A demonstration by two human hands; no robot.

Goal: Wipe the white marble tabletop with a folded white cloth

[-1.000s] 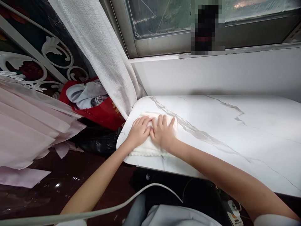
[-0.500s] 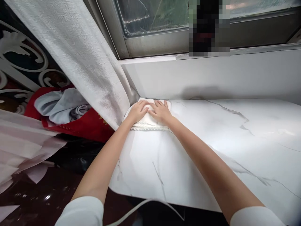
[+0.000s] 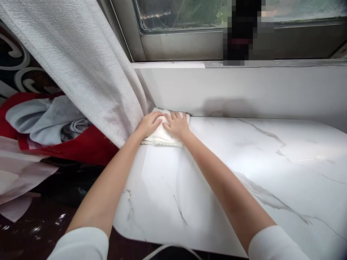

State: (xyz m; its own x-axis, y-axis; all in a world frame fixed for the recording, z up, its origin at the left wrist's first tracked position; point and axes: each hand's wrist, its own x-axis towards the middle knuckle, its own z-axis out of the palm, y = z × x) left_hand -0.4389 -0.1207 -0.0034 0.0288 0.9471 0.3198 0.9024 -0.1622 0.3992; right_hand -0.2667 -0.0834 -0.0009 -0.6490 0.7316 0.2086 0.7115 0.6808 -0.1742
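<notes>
A folded white cloth (image 3: 159,139) lies at the far left corner of the white marble-patterned tabletop (image 3: 217,187), against the wall and beside the curtain. My left hand (image 3: 148,125) rests flat on the cloth's left part, palm down with the fingers stretched out. On its right part lies my right hand (image 3: 176,125), also flat, with its fingers spread. The thumbs point towards each other with a small gap between them. Both hands press on the cloth from above, and neither grips it. Part of the cloth is hidden under them.
A light grey curtain (image 3: 103,79) hangs close on the left. Beyond it a red bag (image 3: 89,151) holds grey cloth (image 3: 59,115). A metal-framed window (image 3: 184,45) stands above the low white wall (image 3: 189,85). A white cable (image 3: 173,247) runs below the front edge.
Both hands and the cloth now appear slightly further left in the view, which has itself shifted. The hands stay flat on the cloth, their thumbs a little further apart.
</notes>
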